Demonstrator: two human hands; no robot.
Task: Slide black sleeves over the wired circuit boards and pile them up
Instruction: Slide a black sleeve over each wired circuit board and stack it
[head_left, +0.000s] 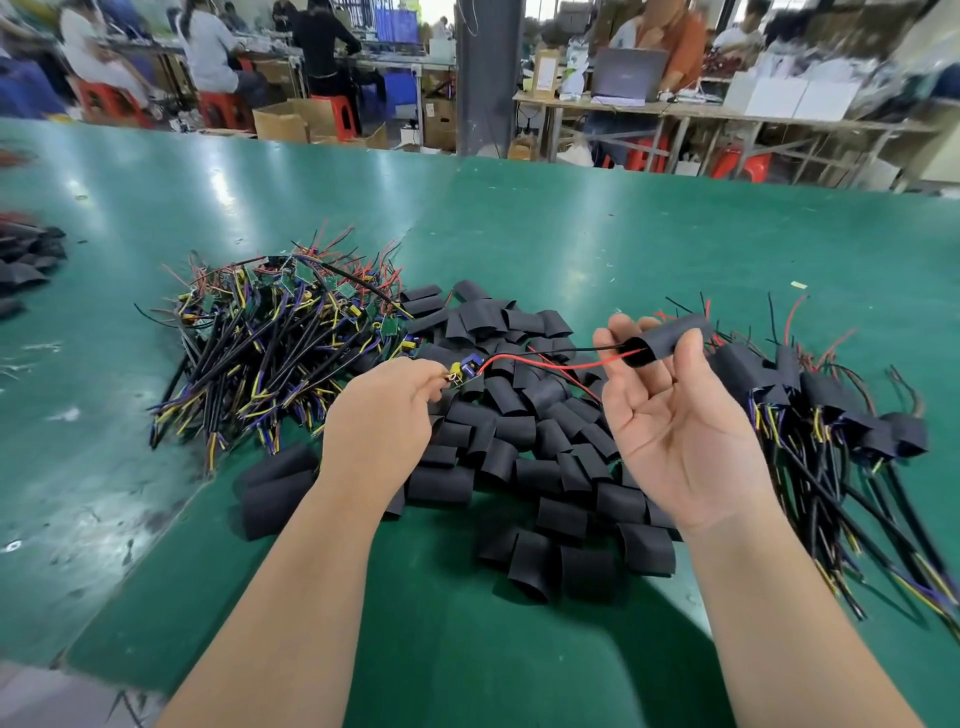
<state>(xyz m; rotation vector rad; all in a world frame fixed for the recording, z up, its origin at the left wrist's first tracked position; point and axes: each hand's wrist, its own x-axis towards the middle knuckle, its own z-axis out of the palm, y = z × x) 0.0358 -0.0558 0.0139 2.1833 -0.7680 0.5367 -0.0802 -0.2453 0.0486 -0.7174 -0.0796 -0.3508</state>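
a board (464, 375) is pinched by the left hand (387, 410), its wires (550, 361) threaded into a sleeve (667, 338) pinched by the right hand (670, 415).

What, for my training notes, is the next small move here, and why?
Probably draw the sleeve along the red and black wires until it covers the circuit board. The right hand pinches the sleeve with the wires already entering its mouth, while the left hand holds the board, bare, outside it.
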